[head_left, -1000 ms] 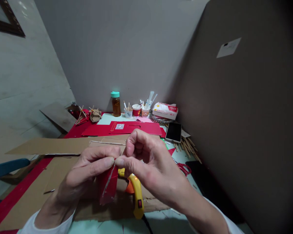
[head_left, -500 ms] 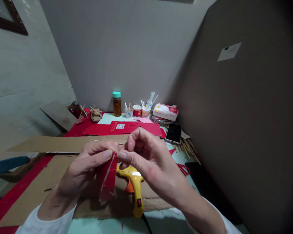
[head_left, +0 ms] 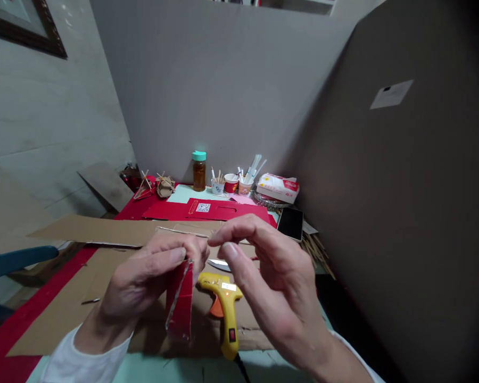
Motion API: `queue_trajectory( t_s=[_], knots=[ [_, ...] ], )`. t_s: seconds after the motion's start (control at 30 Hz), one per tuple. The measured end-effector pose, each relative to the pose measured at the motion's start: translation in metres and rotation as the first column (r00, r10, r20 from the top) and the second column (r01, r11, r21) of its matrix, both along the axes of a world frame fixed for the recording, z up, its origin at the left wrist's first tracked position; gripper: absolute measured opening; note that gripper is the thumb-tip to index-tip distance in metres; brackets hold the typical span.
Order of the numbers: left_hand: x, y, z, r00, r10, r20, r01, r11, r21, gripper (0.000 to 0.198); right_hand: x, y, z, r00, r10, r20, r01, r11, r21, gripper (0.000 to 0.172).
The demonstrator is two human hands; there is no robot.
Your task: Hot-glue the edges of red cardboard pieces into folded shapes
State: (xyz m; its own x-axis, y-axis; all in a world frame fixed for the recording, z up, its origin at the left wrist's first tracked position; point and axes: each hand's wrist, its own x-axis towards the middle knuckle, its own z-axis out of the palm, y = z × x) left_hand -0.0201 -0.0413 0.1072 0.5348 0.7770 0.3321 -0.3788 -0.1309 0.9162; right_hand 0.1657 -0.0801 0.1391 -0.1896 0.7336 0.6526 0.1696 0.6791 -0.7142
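My left hand [head_left: 143, 284] is closed, its thumb and fingers pinching the top of a folded red card piece [head_left: 181, 303]. A whitish line of dried-looking glue runs down the edge of that piece, which hangs downward. Just right of it my right hand [head_left: 271, 292] is raised, thumb and forefinger apart, and I see nothing between them. Below and between the hands a yellow glue gun [head_left: 228, 314] with an orange trigger lies on brown cardboard, its small light lit. Scissors [head_left: 219, 264] show a blade behind it, partly covered by my right hand.
Red card [head_left: 171, 210] with a QR code lies farther back. Behind it stand a teal-lidded bottle [head_left: 199, 174], paper cups of sticks [head_left: 217, 185] and a tissue pack [head_left: 278, 187]. A phone [head_left: 290, 223] lies by thin wooden sticks [head_left: 317, 247]. A blue handle [head_left: 16, 263] juts in at left.
My right hand has drawn away from the red card piece, and its thumb and forefinger have parted. The left hand keeps its hold. The camera view has shifted slightly.
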Motion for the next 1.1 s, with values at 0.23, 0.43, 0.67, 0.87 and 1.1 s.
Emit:
queue_trajectory(
  t_s=[0.23, 0.43, 0.67, 0.87, 1.1],
  knots=[
    [-0.002, -0.006, 0.001, 0.995, 0.089, -0.052, -0.093, 0.992, -0.082, 0.02, -0.003, 0.002, -0.001, 0.998, 0.055, 0.032, -0.057, 0.996, 0.076, 0.007],
    [-0.001, -0.005, 0.0, 0.999, 0.04, 0.011, -0.038, 0.99, -0.134, 0.018, -0.003, 0.003, -0.002, 0.987, 0.123, 0.103, -0.133, 0.986, 0.099, 0.006],
    [0.003, -0.006, 0.002, 0.996, -0.011, 0.084, 0.025, 0.985, -0.173, 0.016, -0.005, 0.003, -0.003, 0.995, 0.062, 0.08, -0.066, 0.997, 0.048, 0.003],
    [0.008, -0.005, 0.0, 0.997, 0.03, 0.077, -0.013, 0.977, -0.213, 0.012, -0.008, 0.006, -0.007, 0.996, 0.068, 0.052, -0.066, 0.997, -0.026, 0.004],
    [0.012, -0.002, -0.006, 0.996, 0.038, 0.084, -0.011, 0.953, -0.304, 0.007, -0.009, 0.014, -0.013, 0.998, 0.043, -0.052, -0.049, 0.991, -0.124, 0.012]
  ],
)
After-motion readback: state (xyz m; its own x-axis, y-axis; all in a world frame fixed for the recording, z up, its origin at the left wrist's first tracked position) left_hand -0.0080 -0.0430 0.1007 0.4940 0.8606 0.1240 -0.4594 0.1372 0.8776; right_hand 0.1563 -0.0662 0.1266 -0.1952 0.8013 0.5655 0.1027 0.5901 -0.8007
